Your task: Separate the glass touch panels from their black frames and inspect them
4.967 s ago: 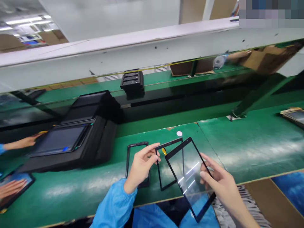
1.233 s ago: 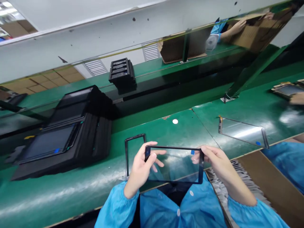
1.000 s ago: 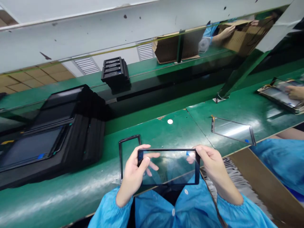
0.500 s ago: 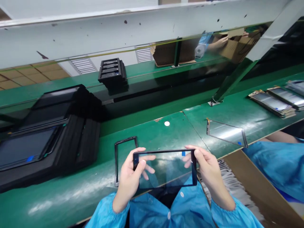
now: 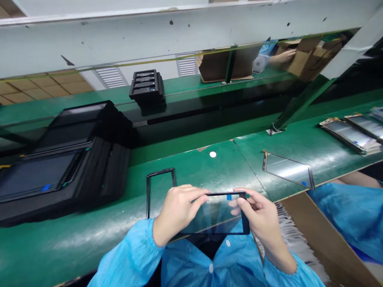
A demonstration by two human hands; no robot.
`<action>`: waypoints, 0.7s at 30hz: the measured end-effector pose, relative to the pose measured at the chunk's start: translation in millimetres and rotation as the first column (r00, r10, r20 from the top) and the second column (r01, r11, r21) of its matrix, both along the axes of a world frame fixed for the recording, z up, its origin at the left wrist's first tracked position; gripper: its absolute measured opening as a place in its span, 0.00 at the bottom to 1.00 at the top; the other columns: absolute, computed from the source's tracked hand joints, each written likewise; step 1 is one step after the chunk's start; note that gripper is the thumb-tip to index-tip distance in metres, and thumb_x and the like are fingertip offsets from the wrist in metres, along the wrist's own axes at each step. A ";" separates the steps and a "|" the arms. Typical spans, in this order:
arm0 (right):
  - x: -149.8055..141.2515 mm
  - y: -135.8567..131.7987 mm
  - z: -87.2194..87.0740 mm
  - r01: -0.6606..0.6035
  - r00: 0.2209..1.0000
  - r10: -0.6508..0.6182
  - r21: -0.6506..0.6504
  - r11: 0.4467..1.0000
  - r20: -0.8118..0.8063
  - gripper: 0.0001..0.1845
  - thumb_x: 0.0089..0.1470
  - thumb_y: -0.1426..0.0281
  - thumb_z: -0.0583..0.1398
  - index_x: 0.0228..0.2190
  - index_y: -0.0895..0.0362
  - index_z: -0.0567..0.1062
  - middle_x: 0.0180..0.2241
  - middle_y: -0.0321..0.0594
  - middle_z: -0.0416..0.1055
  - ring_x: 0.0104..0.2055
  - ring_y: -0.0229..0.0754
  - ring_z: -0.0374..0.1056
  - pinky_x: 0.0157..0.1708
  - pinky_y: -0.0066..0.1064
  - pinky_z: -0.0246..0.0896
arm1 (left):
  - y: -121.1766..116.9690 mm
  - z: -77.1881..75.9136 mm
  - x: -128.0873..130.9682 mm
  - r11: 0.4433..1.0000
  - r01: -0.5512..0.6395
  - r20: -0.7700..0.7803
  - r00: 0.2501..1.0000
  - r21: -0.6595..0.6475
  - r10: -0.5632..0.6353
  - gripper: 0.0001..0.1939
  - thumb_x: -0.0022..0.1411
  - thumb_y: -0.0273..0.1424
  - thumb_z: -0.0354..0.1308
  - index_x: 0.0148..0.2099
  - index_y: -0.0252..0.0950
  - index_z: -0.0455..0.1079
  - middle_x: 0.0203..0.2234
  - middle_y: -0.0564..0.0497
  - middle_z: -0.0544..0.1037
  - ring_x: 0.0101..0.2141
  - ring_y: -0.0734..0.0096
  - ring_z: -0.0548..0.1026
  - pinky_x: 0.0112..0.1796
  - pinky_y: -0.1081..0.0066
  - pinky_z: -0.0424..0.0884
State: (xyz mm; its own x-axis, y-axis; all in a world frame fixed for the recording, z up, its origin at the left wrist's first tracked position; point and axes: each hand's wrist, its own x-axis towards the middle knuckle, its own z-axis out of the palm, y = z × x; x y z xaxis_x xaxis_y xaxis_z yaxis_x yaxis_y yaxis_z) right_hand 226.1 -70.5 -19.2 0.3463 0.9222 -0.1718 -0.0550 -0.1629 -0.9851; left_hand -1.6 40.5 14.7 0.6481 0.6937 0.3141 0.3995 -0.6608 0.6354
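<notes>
Over the near edge of the long, glossy green bench we see a clear, black-bordered rectangular panel, pinched by the left hand (far rim) and right hand (right end). We judge it light, stiff, fragile: grip borders only.

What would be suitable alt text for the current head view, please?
A person's left hand and right hand hold a clear, black-edged panel at a green bench. A black frame lies beyond the left hand, a second panel to the right, and a black stack at left.
</notes>
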 end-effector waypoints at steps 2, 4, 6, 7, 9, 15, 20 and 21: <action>-1.5 2.5 -0.3 -0.012 1.000 0.012 0.009 1.000 -0.010 0.16 0.62 0.58 0.67 0.46 0.55 0.81 0.31 0.42 0.86 0.27 0.43 0.82 0.31 0.28 0.78 | -2.9 -0.8 -0.9 0.999 0.020 0.000 1.000 0.025 -0.020 0.10 0.72 0.30 0.60 0.47 0.39 0.84 0.38 0.48 0.88 0.35 0.61 0.85 0.38 0.66 0.78; -6.4 7.6 -0.2 -0.068 0.997 0.069 0.026 0.997 -0.033 0.15 0.61 0.60 0.67 0.46 0.55 0.82 0.31 0.41 0.86 0.27 0.42 0.81 0.30 0.28 0.77 | -6.0 -1.1 0.6 0.997 0.070 -0.037 0.997 -0.039 -0.072 0.14 0.73 0.30 0.58 0.54 0.39 0.82 0.44 0.47 0.88 0.41 0.58 0.85 0.42 0.64 0.78; -12.4 13.6 0.5 -0.167 0.982 0.171 0.052 0.985 -0.075 0.16 0.59 0.61 0.68 0.47 0.54 0.83 0.30 0.39 0.85 0.27 0.41 0.81 0.32 0.28 0.77 | -9.3 -2.7 4.5 0.970 0.114 -0.048 0.991 -0.215 -0.127 0.18 0.75 0.31 0.55 0.60 0.40 0.78 0.45 0.47 0.87 0.43 0.58 0.85 0.46 0.63 0.78; -14.4 16.2 0.9 -0.209 0.971 0.215 0.064 0.976 -0.102 0.18 0.58 0.61 0.69 0.49 0.54 0.84 0.29 0.38 0.85 0.29 0.42 0.81 0.34 0.29 0.78 | -11.1 -4.5 6.6 0.936 0.110 -0.025 0.992 -0.335 -0.125 0.19 0.76 0.32 0.53 0.62 0.41 0.77 0.43 0.47 0.87 0.40 0.60 0.86 0.44 0.64 0.78; -14.2 19.5 0.9 -0.235 0.958 0.243 0.068 0.970 -0.151 0.19 0.59 0.59 0.68 0.50 0.52 0.84 0.32 0.39 0.86 0.33 0.43 0.83 0.38 0.31 0.78 | -15.3 -9.8 9.4 0.815 0.063 0.064 0.997 -0.576 -0.032 0.20 0.77 0.36 0.51 0.63 0.40 0.76 0.39 0.47 0.87 0.32 0.65 0.85 0.36 0.69 0.79; 5.5 18.0 -12.8 -0.087 0.980 0.082 -0.020 0.996 -0.183 0.23 0.59 0.47 0.66 0.37 0.53 0.88 0.32 0.45 0.86 0.29 0.47 0.83 0.29 0.30 0.78 | -28.6 -19.9 7.2 0.469 0.104 0.286 0.898 -0.877 0.334 0.29 0.71 0.46 0.60 0.63 0.30 0.74 0.48 0.33 0.85 0.37 0.57 0.87 0.29 0.72 0.81; -0.3 19.5 -16.3 -0.026 0.972 0.031 0.027 0.999 -0.232 0.24 0.57 0.47 0.67 0.31 0.56 0.86 0.27 0.45 0.85 0.24 0.47 0.80 0.27 0.32 0.77 | -33.0 -13.2 11.8 0.440 0.117 0.316 0.854 -0.890 0.413 0.34 0.64 0.48 0.67 0.62 0.25 0.73 0.46 0.29 0.85 0.37 0.52 0.87 0.27 0.71 0.82; -2.6 20.0 -14.5 -0.010 0.976 0.019 0.046 0.999 -0.219 0.24 0.58 0.47 0.67 0.30 0.56 0.85 0.26 0.45 0.85 0.23 0.46 0.80 0.26 0.32 0.77 | -33.4 -13.3 12.6 0.439 0.119 0.320 0.849 -0.891 0.419 0.34 0.64 0.48 0.68 0.61 0.25 0.73 0.45 0.29 0.85 0.37 0.52 0.87 0.27 0.71 0.82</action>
State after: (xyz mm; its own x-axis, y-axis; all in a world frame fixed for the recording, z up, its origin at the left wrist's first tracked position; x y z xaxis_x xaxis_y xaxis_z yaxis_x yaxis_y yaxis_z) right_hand 223.5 -50.6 -33.7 0.2913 0.9352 -0.2012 -0.2682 -0.1221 -0.9556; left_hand 11.1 7.1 1.4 0.4719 0.8258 -0.3088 -0.0662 0.3825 0.9216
